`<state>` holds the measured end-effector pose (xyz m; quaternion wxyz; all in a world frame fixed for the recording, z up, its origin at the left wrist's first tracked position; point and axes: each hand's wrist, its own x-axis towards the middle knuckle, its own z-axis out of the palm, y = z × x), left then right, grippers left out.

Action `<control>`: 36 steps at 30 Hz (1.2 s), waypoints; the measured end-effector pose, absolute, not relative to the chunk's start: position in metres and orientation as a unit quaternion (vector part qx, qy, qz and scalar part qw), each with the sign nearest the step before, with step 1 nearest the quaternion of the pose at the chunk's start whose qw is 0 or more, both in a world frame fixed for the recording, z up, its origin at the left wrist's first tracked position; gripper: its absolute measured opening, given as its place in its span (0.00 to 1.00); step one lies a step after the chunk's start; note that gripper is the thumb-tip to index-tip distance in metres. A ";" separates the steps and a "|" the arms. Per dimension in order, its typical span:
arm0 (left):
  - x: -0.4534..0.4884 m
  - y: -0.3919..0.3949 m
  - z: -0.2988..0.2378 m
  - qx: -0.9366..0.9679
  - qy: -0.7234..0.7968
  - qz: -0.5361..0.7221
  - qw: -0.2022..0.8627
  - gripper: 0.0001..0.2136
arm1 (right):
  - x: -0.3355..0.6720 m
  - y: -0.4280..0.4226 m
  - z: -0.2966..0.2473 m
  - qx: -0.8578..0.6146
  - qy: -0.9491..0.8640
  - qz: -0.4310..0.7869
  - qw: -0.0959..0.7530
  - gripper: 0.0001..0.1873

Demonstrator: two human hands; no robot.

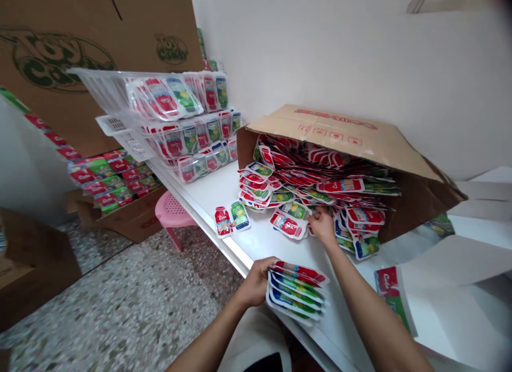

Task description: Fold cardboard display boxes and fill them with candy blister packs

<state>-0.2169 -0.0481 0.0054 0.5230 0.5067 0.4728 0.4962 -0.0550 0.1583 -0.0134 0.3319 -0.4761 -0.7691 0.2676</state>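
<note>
My left hand [257, 282] is closed around one end of a fanned stack of candy packets [298, 292], red, blue and green with white edges, held over the table's front edge. At the mouth of a tipped cardboard box, my right hand [321, 225] has its fingers closed at the edge of a red-and-green double packet [288, 220] lying on the table. A large heap of similar packets [320, 172] spills out of the cardboard box [336, 129]. Apart from the heap, to the left, lies one jar-shaped pair of packets [224, 221].
Clear plastic trays [172, 143] filled with packets are stacked at the table's left end. A pink stool [174, 215] stands below. Large cartons [96, 52] are behind, and a white carton [452, 297] is at right.
</note>
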 end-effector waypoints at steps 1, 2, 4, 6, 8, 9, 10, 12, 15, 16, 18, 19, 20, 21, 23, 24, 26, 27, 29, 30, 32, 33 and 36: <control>-0.217 -0.048 0.005 0.506 0.474 0.498 0.521 0.08 | -0.047 0.150 -0.011 -0.465 -0.771 0.282 0.332 0.20; -0.217 -0.047 0.004 0.515 0.476 0.499 0.510 0.08 | -0.038 0.139 -0.006 -0.457 -0.771 0.294 0.332 0.20; -0.217 -0.046 0.004 0.545 0.478 0.500 0.474 0.08 | -0.017 0.112 0.008 -0.433 -0.774 0.324 0.328 0.18; -0.217 -0.043 0.005 0.571 0.490 0.506 0.422 0.08 | 0.001 0.083 0.026 -0.391 -0.784 0.378 0.299 0.16; -0.218 -0.039 0.006 0.590 0.510 0.506 0.368 0.08 | 0.013 0.058 0.043 -0.344 -0.796 0.440 0.234 0.14; -0.220 -0.038 0.007 0.601 0.516 0.502 0.347 0.08 | 0.016 0.050 0.049 -0.324 -0.799 0.465 0.201 0.13; -0.221 -0.036 0.007 0.616 0.515 0.491 0.338 0.07 | 0.018 0.046 0.053 -0.308 -0.802 0.481 0.173 0.13; -0.224 -0.035 0.008 0.642 0.497 0.468 0.351 0.07 | 0.017 0.049 0.054 -0.282 -0.811 0.495 0.133 0.16; -0.226 -0.037 0.006 0.640 0.469 0.465 0.393 0.07 | 0.005 0.076 0.039 -0.312 -0.861 0.380 0.128 0.21; -0.226 -0.038 0.006 0.631 0.468 0.474 0.398 0.07 | -0.002 0.089 0.031 -0.339 -0.879 0.305 0.137 0.20; -0.225 -0.041 0.005 0.607 0.467 0.498 0.406 0.12 | -0.016 0.113 0.016 -0.389 -0.892 0.168 0.161 0.18; -0.224 -0.042 0.005 0.593 0.467 0.510 0.413 0.18 | -0.023 0.124 0.009 -0.401 -0.891 0.129 0.167 0.19; -0.223 -0.042 0.005 0.577 0.466 0.519 0.425 0.25 | -0.029 0.133 0.003 -0.405 -0.891 0.115 0.170 0.21; -0.222 -0.042 0.006 0.563 0.466 0.523 0.438 0.31 | -0.034 0.140 -0.001 -0.403 -0.892 0.114 0.170 0.21; -0.221 -0.042 0.008 0.552 0.472 0.512 0.458 0.32 | -0.038 0.148 -0.006 -0.392 -0.898 0.113 0.167 0.19; -0.221 -0.042 0.008 0.553 0.475 0.504 0.464 0.27 | -0.037 0.148 -0.006 -0.387 -0.899 0.114 0.168 0.17; -0.222 -0.041 0.009 0.555 0.477 0.496 0.467 0.15 | -0.030 0.140 -0.001 -0.385 -0.899 0.114 0.177 0.14; -0.222 -0.040 0.009 0.558 0.476 0.498 0.461 0.11 | -0.024 0.132 0.003 -0.384 -0.897 0.121 0.184 0.14; -0.223 -0.039 0.008 0.575 0.479 0.507 0.427 0.08 | -0.012 0.110 0.017 -0.371 -0.891 0.183 0.190 0.15; -0.223 -0.038 0.009 0.589 0.484 0.508 0.401 0.08 | -0.006 0.098 0.025 -0.352 -0.887 0.239 0.181 0.15; -0.224 -0.036 0.010 0.617 0.495 0.501 0.351 0.07 | 0.004 0.077 0.041 -0.301 -0.869 0.364 0.144 0.15; -0.225 -0.034 0.011 0.632 0.497 0.491 0.337 0.07 | 0.007 0.070 0.047 -0.278 -0.857 0.416 0.123 0.15; -0.227 -0.031 0.013 0.678 0.478 0.450 0.330 0.06 | 0.009 0.068 0.053 -0.238 -0.831 0.495 0.084 0.18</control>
